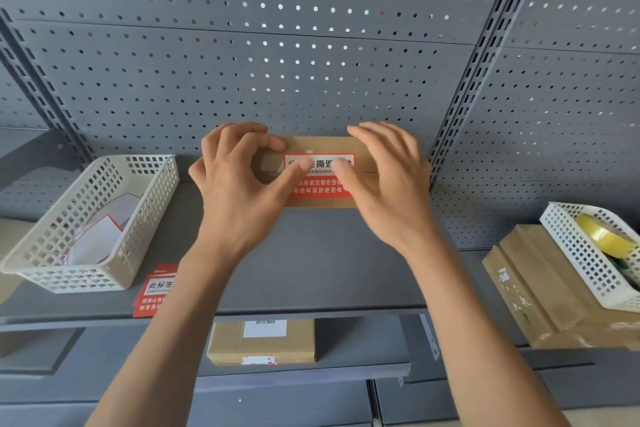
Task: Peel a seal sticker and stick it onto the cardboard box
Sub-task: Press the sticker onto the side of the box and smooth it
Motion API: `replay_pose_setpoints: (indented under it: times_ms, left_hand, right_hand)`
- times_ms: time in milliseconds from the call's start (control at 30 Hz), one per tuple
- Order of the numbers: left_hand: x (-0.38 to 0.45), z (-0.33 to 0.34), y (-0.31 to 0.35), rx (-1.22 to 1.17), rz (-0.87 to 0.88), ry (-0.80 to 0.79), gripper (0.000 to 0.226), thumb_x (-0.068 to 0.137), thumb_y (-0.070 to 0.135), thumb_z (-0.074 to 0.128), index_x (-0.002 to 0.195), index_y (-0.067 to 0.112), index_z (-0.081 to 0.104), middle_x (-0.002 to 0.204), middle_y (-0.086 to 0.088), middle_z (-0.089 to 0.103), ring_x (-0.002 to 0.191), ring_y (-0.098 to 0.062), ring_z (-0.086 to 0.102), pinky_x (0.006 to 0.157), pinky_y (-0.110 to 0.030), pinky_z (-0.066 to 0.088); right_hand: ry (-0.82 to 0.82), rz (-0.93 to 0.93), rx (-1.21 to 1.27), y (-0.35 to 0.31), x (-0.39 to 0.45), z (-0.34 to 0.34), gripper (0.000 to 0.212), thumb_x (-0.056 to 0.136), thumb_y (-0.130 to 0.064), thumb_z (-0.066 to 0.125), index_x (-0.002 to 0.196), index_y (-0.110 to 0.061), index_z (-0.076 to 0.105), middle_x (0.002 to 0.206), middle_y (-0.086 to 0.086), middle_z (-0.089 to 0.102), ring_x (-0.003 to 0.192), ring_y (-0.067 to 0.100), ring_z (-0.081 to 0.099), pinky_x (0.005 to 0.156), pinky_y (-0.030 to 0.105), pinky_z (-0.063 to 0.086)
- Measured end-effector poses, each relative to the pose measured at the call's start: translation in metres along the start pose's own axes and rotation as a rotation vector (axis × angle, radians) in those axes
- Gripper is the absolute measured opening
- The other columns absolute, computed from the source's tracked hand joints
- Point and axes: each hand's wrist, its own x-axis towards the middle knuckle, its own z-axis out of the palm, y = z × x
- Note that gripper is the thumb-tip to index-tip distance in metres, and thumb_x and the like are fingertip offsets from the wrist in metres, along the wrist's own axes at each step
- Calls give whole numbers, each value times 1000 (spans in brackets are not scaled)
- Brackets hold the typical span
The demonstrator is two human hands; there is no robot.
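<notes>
A flat brown cardboard box point(322, 144) lies on the grey shelf against the pegboard. A red and white seal sticker point(320, 184) with Chinese print lies across the box's top seam. My left hand point(239, 180) rests on the box's left end, its thumb tip pressing on the sticker's white band. My right hand point(384, 180) covers the box's right end, its thumb also pressing on the sticker. Both hands' fingers are spread over the box's far edge. A stack of red seal stickers point(154, 291) lies at the shelf's front left, partly hidden by my left forearm.
A white mesh basket point(138, 215) with peeled backing sheets stands on the left. On the right, another white basket point(581, 253) holding a yellow tape roll point(604, 234) sits on stacked cardboard boxes point(533, 288). A labelled box point(263, 340) lies on the lower shelf.
</notes>
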Motion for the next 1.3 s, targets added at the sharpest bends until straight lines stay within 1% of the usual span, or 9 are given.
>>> replay_pose_setpoints:
  times_ms: [100,200,367,467,700,1000,1133,1200,1300]
  left_hand:
    - [0,14,6,141,-18,122,53,75,78,61,94,28,64,118,13,56,127,-16,40,95,-34,23]
    - [0,24,5,247,26,193,61,77,80,58,93,21,59,113,7,57,124,-21,43,93,-37,26]
    - [-1,30,-1,343,90,261,49,91,65,55,95,16,51,108,0,57,117,-26,45,89,-45,31]
    - [-2,29,-1,345,99,262,40,95,54,56,95,14,50,109,0,57,115,-25,43,90,-46,32]
    - [-1,26,-3,336,126,241,30,100,43,52,95,13,51,113,2,58,116,-27,47,90,-46,33]
    - [-3,23,-3,286,122,233,19,101,33,51,102,14,51,109,1,57,117,-26,46,90,-45,31]
    - [-2,22,-3,262,98,243,9,100,23,47,101,15,50,107,3,56,117,-25,45,90,-41,28]
    - [-2,23,-2,252,65,258,9,99,24,47,100,16,50,105,4,56,117,-24,46,89,-40,27]
    - [3,25,6,240,-15,238,34,95,52,52,100,18,49,102,6,55,114,-22,45,92,-41,28]
  right_hand:
    - [151,47,-239,-12,-1,17,59,91,-70,39,130,-30,59,139,-12,54,137,16,41,100,49,37]
    - [187,71,-322,-13,2,23,62,90,-71,37,127,-27,60,137,-8,57,134,20,45,98,49,37]
    - [227,60,-396,-12,1,28,64,93,-72,35,125,-24,61,134,-4,59,130,24,48,96,50,37]
    - [237,36,-401,-10,1,28,59,97,-68,34,126,-24,61,133,-5,60,130,24,49,96,49,37]
    - [301,-21,-319,-1,2,30,34,104,-41,40,120,-26,66,126,-7,64,125,24,52,96,51,39]
    - [336,-27,-264,-2,1,30,29,100,-25,42,117,-23,66,121,-7,66,123,23,54,96,51,40]
    - [362,40,-138,-6,0,29,32,94,-19,39,114,-20,65,117,-6,68,123,20,54,98,50,40]
    - [364,96,-74,-11,1,27,30,96,-26,39,111,-20,65,113,-5,68,122,20,55,98,52,40]
    - [285,124,-198,-17,4,27,44,96,-57,38,110,-24,63,113,-9,66,124,20,51,96,49,39]
